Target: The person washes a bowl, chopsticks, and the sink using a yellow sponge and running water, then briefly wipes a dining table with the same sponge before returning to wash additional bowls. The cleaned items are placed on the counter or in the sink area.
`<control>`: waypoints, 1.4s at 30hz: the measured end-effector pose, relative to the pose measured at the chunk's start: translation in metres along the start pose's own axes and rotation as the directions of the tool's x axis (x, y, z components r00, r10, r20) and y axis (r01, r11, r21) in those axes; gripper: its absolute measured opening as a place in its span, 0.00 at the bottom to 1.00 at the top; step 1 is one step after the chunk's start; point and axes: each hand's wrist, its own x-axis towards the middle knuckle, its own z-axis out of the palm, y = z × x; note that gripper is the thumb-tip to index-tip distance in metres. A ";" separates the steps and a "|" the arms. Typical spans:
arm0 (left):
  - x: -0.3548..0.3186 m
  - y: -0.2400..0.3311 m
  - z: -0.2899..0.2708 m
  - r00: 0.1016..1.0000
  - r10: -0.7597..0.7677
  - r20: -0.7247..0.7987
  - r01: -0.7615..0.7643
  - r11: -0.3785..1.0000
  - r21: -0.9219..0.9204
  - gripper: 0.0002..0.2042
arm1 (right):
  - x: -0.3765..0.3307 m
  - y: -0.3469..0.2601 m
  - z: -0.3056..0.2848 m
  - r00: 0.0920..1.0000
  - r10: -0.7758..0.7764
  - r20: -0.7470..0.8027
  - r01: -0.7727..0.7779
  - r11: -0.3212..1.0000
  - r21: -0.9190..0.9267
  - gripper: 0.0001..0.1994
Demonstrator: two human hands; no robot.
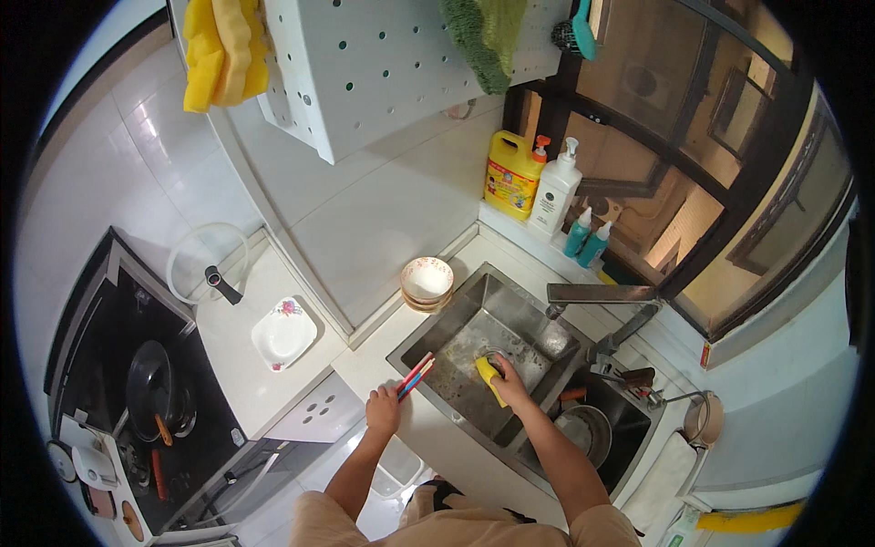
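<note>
My left hand [383, 410] rests at the front-left rim of the steel sink [428, 339] and grips a bundle of red and blue chopsticks [416, 375] that points up over the basin edge. Inside the basin, my right hand [509, 383] presses a yellow sponge [488, 375] against the wet sink bottom near the drain. The chopstick tips lie a short way left of the sponge, apart from it.
Stacked bowls [427, 282] stand behind the sink. A faucet [602, 296] reaches over it, and a pot [586, 431] lies in the right part. Soap bottles [533, 182] line the sill. A square white dish [284, 334] and glass lid [206, 264] sit left, by the stove [146, 392].
</note>
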 end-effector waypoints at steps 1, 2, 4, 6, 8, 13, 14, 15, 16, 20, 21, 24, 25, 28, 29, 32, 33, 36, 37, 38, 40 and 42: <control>0.003 0.002 0.002 0.999 0.032 0.006 -0.033 0.998 0.061 0.09 | -0.005 0.000 0.000 1.000 -0.008 -0.007 0.008 1.000 -0.023 0.29; 0.004 0.003 0.004 1.000 0.013 0.020 -0.014 0.999 0.040 0.09 | -0.009 0.000 0.000 1.000 -0.016 -0.017 0.015 0.999 -0.046 0.29; 0.007 0.008 0.008 0.999 -0.020 0.049 0.020 1.000 0.000 0.09 | -0.017 0.001 -0.002 0.999 -0.046 -0.025 0.045 0.997 -0.056 0.29; 0.013 0.007 0.014 0.999 -0.029 0.044 0.032 0.998 -0.051 0.08 | -0.024 0.005 -0.005 0.995 -0.092 -0.025 0.091 0.995 -0.032 0.28; 0.014 0.006 0.016 0.997 -0.040 0.062 0.045 0.995 -0.091 0.08 | -0.039 -0.004 -0.011 0.996 -0.075 -0.037 0.074 0.997 -0.019 0.28; 0.014 -0.009 0.056 0.981 0.188 0.041 -0.158 0.909 -0.386 0.10 | -0.056 -0.012 -0.018 0.999 0.006 -0.046 -0.007 1.000 -0.024 0.27; 0.018 0.011 0.046 0.955 0.167 0.245 0.029 0.769 -0.638 0.11 | -0.057 -0.005 -0.024 0.996 -0.056 -0.068 0.057 0.998 0.001 0.26; 0.021 0.036 0.038 0.875 0.202 0.441 0.262 0.567 -0.781 0.12 | -0.055 0.004 -0.030 0.989 -0.119 -0.090 0.122 0.992 0.023 0.26; 0.021 0.065 0.018 0.745 0.288 0.602 0.510 0.336 -0.792 0.13 | -0.056 0.010 -0.035 0.977 -0.180 -0.114 0.186 0.982 0.043 0.26; 0.016 0.139 -0.046 0.566 0.537 0.625 0.766 -0.062 -0.640 0.14 | -0.060 -0.018 -0.034 0.856 -0.480 -0.192 0.473 0.877 -0.083 0.26; 0.018 0.152 -0.056 0.534 0.568 0.626 0.801 -0.103 -0.589 0.14 | -0.065 -0.030 -0.033 0.759 -0.621 -0.198 0.561 0.777 -0.286 0.28; 0.027 0.169 -0.046 0.533 0.581 0.616 0.817 -0.161 -0.554 0.12 | -0.076 -0.057 -0.023 0.780 -0.626 0.004 0.453 0.560 -0.694 0.26; 0.030 0.179 -0.049 0.559 0.567 0.605 0.795 -0.159 -0.585 0.11 | -0.082 -0.061 -0.020 0.806 -0.592 0.008 0.399 0.533 -0.746 0.24; 0.030 0.203 -0.061 0.601 0.525 0.603 0.754 -0.121 -0.646 0.10 | -0.056 -0.050 -0.043 0.754 -0.657 -0.012 0.479 0.562 -0.674 0.20; 0.025 0.209 -0.064 0.593 0.510 0.623 0.760 -0.099 -0.643 0.09 | -0.052 -0.057 -0.053 0.769 -0.636 -0.065 0.438 0.598 -0.671 0.18; 0.017 0.219 -0.076 0.592 0.525 0.611 0.763 -0.120 -0.636 0.08 | -0.014 -0.041 -0.079 0.698 -0.712 -0.079 0.497 0.561 -0.662 0.19; 0.023 0.221 -0.070 0.605 0.530 0.594 0.755 -0.147 -0.639 0.08 | -0.013 -0.035 -0.075 0.710 -0.699 -0.088 0.480 0.572 -0.664 0.20; 0.040 0.213 -0.053 0.645 0.504 0.574 0.724 -0.165 -0.669 0.09 | -0.025 -0.045 -0.050 0.746 -0.664 -0.050 0.473 0.582 -0.662 0.21; 0.043 0.214 -0.057 0.623 0.510 0.593 0.731 -0.110 -0.673 0.09 | -0.025 -0.045 -0.055 0.750 -0.661 -0.027 0.478 0.570 -0.669 0.20; 0.043 0.214 -0.061 0.598 0.517 0.612 0.735 -0.049 -0.677 0.09 | -0.024 -0.045 -0.062 0.752 -0.659 -0.008 0.482 0.559 -0.675 0.20; 0.033 0.220 -0.069 0.574 0.545 0.612 0.755 -0.061 -0.653 0.07 | -0.006 -0.049 -0.087 0.741 -0.668 -0.063 0.450 0.565 -0.692 0.23; 0.030 0.228 -0.073 0.592 0.531 0.606 0.748 -0.083 -0.658 0.07 | -0.001 -0.046 -0.083 0.770 -0.624 -0.133 0.336 0.574 -0.747 0.23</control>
